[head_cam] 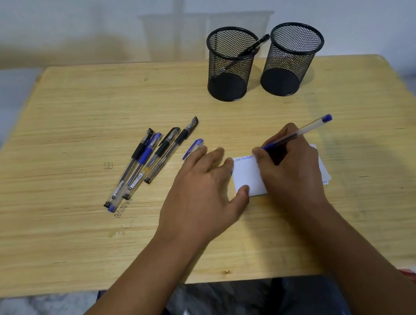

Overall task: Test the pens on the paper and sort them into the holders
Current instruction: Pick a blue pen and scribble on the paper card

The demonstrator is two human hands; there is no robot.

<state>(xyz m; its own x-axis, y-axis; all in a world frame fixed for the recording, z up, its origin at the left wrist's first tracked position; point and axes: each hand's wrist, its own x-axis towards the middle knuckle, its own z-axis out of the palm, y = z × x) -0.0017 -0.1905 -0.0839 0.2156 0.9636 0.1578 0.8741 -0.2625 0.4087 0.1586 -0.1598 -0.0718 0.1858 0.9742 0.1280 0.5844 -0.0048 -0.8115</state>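
My right hand point(291, 164) grips a blue pen point(303, 130) with its tip down on a small white paper point(248, 175), where blue scribbles show along the top edge. My left hand point(201, 188) lies flat, fingers and thumb pressing the paper's left edge. A loose blue pen cap point(192, 148) lies just beyond my left fingers. Several capped pens point(147, 161), black and blue, lie side by side to the left. Two black mesh holders stand at the back: the left holder point(231, 72) has one black pen point(254, 46) in it, the right holder point(290, 62) looks empty.
The wooden table point(60, 126) has small ink marks near its left middle. A white wall stands behind the far edge. My lap and a marbled floor show below the near edge.
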